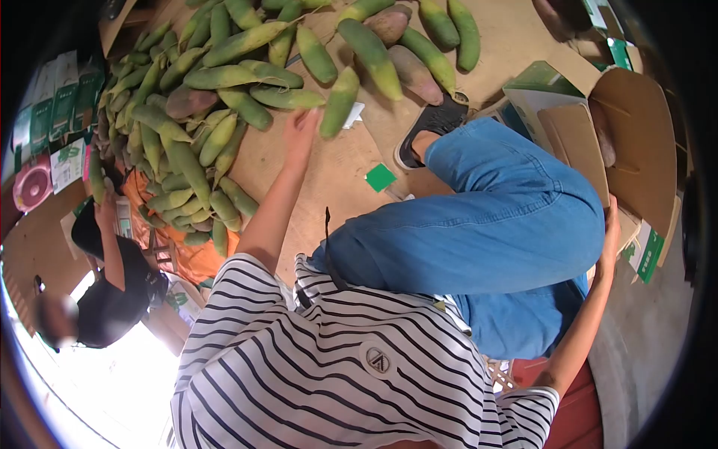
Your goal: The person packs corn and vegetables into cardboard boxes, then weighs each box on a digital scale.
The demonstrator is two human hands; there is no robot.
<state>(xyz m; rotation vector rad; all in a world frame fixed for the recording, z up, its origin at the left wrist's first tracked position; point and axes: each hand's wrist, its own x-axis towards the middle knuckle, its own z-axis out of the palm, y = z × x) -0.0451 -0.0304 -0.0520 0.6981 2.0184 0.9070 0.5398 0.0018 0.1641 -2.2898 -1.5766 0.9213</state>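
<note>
Reaching to 12 o'clock, left hand (301,133), spread wide, empty, hovers by long green mango (340,101); right hand (612,224), 3 o'clock, on brown cardboard box (636,142), grip unclear. Likely picking; next needs closing round it.

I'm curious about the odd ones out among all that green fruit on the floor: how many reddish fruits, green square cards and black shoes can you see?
Reddish fruits: 3
Green square card: 1
Black shoe: 1
Total: 5
</note>
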